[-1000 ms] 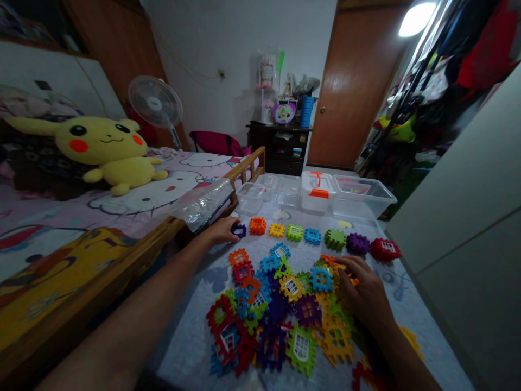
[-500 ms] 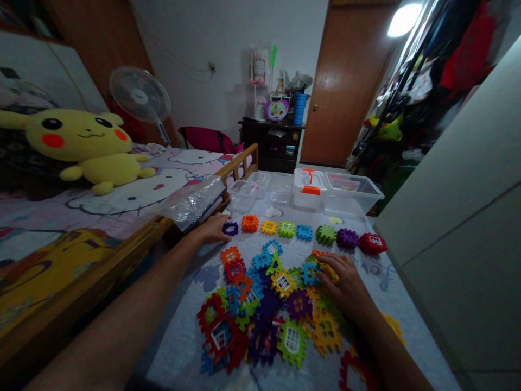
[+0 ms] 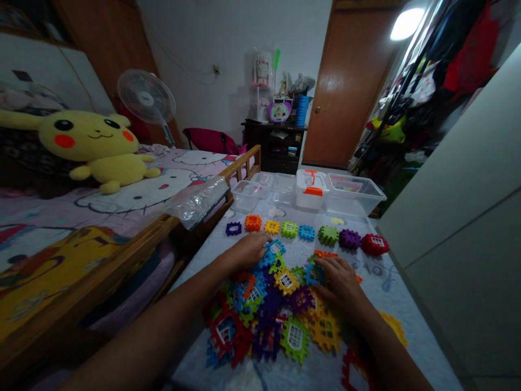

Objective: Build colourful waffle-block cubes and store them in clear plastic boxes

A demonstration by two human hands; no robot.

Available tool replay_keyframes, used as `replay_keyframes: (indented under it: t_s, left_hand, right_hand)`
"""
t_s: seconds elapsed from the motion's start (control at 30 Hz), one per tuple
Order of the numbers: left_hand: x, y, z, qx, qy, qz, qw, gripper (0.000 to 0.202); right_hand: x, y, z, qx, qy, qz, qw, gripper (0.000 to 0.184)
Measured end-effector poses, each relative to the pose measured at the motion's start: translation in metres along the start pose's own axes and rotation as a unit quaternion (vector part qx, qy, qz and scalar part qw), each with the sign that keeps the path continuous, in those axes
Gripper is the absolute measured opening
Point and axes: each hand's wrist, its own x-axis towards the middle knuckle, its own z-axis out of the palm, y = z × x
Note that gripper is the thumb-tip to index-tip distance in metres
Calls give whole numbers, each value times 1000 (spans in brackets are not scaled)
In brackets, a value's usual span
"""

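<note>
Dim hanging clothes (image 3: 474, 54) blur together at the room's right edge. On the pale cloth (image 3: 417, 361), the left hand (image 3: 251, 250) meets a blue piece (image 3: 275, 247) in the jumbled heap (image 3: 286, 281); the right hand (image 3: 340, 279) partly hides a second blue one (image 3: 313, 274). I cannot tell whether either grasps anything. A red frame (image 3: 347, 369) is cut off below.

The left hand (image 3: 251, 248) is at blue tiles (image 3: 268, 257) in the pile (image 3: 272, 302); the right hand (image 3: 344, 281) rests on its right side. Beyond lies a row of stacks (image 3: 306, 237).
</note>
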Motion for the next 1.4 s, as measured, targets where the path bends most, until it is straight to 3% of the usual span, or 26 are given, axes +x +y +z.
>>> replay_keyframes:
  t_s: [0.23,0.43,0.6,0.77,0.83,0.9,0.97,1.03,1.17,1.4]
  left_hand:
    - [38,-2,18,-2,-6,-79,997,38]
    - [45,-8,21,-34,-9,-95,995,38]
    - [39,11,7,-51,44,-52,996,24]
    - [34,44,4,-50,122,31,991,14]
    - [31,52,7,-41,99,85,991,18]
    - [26,54,8,-36,33,133,990,26]
    - [20,49,4,-44,-15,162,986,32]
    - [12,38,-5,-60,-26,157,986,34]
    - [-9,3,-20,-94,-16,74,993,31]
    - [-44,-45,3,-157,100,-82,979,24]
  right_hand:
    - [0,-1,0,-20,-9,-2,1000,47]
    - [0,-4,-7,-36,-62,9,997,52]
    - [-1,-6,-6,-31,-58,16,998,48]
    - [-1,0,-4,5,-9,9,1000,53]
    - [-1,4,-6,24,13,5,1000,55]
    - [-1,6,-9,43,28,2,999,54]
    - [-1,7,-11,61,36,5,997,54]
    - [-1,7,-12,77,31,11,997,54]
    - [1,5,-12,99,6,5,995,56]
    - [34,-8,-21,98,-103,-79,987,62]
